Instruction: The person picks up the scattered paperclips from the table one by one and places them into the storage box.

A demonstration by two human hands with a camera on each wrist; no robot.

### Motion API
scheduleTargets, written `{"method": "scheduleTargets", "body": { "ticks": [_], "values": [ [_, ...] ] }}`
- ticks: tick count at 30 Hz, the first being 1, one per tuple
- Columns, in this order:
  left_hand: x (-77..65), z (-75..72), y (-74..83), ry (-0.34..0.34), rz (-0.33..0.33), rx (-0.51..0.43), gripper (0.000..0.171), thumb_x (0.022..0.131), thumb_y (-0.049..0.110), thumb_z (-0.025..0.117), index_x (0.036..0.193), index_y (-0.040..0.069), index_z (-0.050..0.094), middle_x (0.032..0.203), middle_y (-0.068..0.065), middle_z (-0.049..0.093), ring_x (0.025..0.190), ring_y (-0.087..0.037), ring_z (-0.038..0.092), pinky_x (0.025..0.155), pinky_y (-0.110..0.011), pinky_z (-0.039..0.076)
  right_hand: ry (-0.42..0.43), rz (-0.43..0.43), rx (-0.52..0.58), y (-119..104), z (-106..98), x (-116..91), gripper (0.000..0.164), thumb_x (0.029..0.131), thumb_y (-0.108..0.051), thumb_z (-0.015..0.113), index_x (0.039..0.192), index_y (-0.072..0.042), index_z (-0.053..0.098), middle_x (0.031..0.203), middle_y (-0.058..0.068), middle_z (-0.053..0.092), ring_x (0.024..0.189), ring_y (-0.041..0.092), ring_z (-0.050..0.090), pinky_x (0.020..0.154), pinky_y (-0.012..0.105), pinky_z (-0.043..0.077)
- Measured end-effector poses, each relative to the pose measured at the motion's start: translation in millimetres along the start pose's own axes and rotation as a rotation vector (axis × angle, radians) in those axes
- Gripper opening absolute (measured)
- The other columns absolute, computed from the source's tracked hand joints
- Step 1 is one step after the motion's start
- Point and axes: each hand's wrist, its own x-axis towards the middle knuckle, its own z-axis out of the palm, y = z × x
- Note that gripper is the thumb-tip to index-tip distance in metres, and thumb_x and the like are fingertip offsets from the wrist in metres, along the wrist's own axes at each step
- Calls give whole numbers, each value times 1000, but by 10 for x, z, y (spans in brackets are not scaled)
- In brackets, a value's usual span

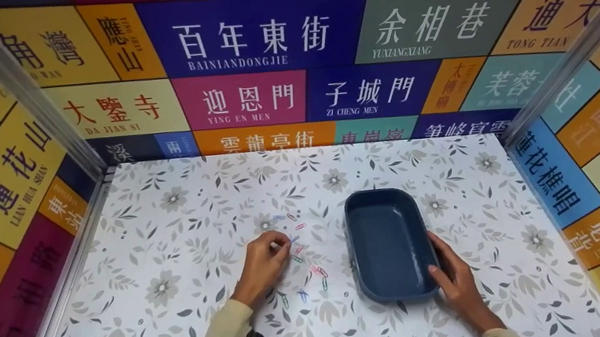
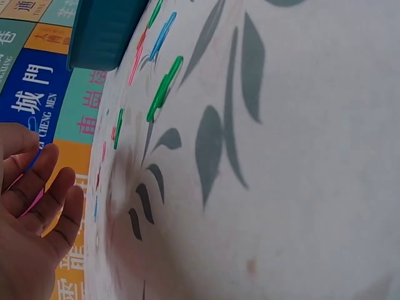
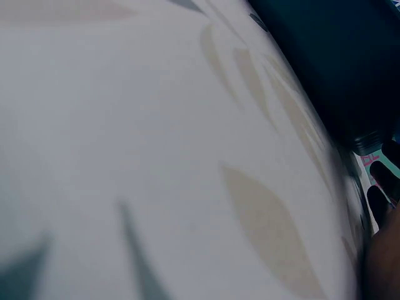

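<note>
My left hand [image 1: 262, 263] pinches a blue paper clip [image 1: 294, 239] between thumb and fingertips, just above the tabletop; the clip [image 2: 32, 124] shows at the thumb tip in the left wrist view. More paper clips are scattered beside this hand, among them a pink clip [image 1: 300, 226], a green clip [image 1: 324, 284] and a blue clip [image 1: 303, 295]. With the thumb on the rim and the fingers along the outer wall, my right hand [image 1: 458, 278] grips a dark blue rectangular tray [image 1: 389, 243]. No clips show inside the tray.
The table [image 1: 182, 332] has a white cover printed with grey leaves and flowers. Panels [image 1: 255, 36] with coloured street-name blocks rise at the back and both sides. Clear corner strips [image 1: 39, 97] run up where the panels meet.
</note>
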Motion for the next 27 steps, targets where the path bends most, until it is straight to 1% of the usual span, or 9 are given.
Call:
{"method": "scheduleTargets", "body": {
  "ticks": [3,7,10,12,16,20,22,24,27],
  "values": [
    [2,10,30,-8,-10,-5,7,100,6,76,98,0,76,92,-5,75,76,-18,68,72,-27,56,-2,11,-11,-14,-5,6,69,97,24,53,164,11,40,162,43,40,157,18,45,120,21,40],
    [4,17,72,-24,-11,-11,5,101,6,76,99,2,76,92,-4,75,75,-22,69,71,-27,56,-6,34,-37,-41,-15,7,69,98,23,54,164,10,39,162,42,42,155,16,48,120,20,41],
    [13,19,102,-35,-12,-15,4,103,5,75,100,3,77,93,-3,74,76,-25,69,71,-27,56,-15,73,-50,-79,-27,4,69,99,21,55,165,9,38,162,41,42,150,12,52,116,18,43],
    [21,16,124,-40,-13,-24,4,103,5,75,101,3,77,94,-4,74,78,-25,70,71,-26,56,-27,99,-33,-110,-32,3,69,101,20,55,166,8,37,165,40,39,150,10,51,116,17,42],
    [34,15,168,-45,-6,-31,5,103,6,74,101,1,76,95,-4,74,80,-24,69,73,-27,57,-46,117,62,-166,-35,11,69,102,19,52,167,10,33,172,32,34,156,10,43,120,18,36],
    [42,35,201,-46,14,-33,5,103,4,74,99,5,77,94,-3,74,83,-25,69,75,-31,58,-47,115,158,-203,-33,5,70,99,21,49,165,15,30,175,16,38,160,9,38,124,18,31],
    [44,48,216,-46,23,-32,7,102,2,74,98,7,77,93,-2,74,85,-25,70,77,-35,60,-46,120,203,-215,-32,-9,71,97,22,48,165,16,29,175,11,39,160,9,37,125,18,29],
    [48,58,234,-41,32,-32,9,101,1,75,97,8,77,92,-1,74,87,-24,70,78,-38,61,-45,134,250,-232,-28,-23,72,96,23,46,165,17,27,175,9,39,161,9,36,125,18,28],
    [53,69,265,-32,39,-25,10,100,-1,76,96,8,76,93,-1,74,88,-20,70,79,-41,62,-43,161,292,-253,-24,-46,73,96,23,45,166,16,24,176,10,38,161,9,36,125,18,28]
  ]
}}
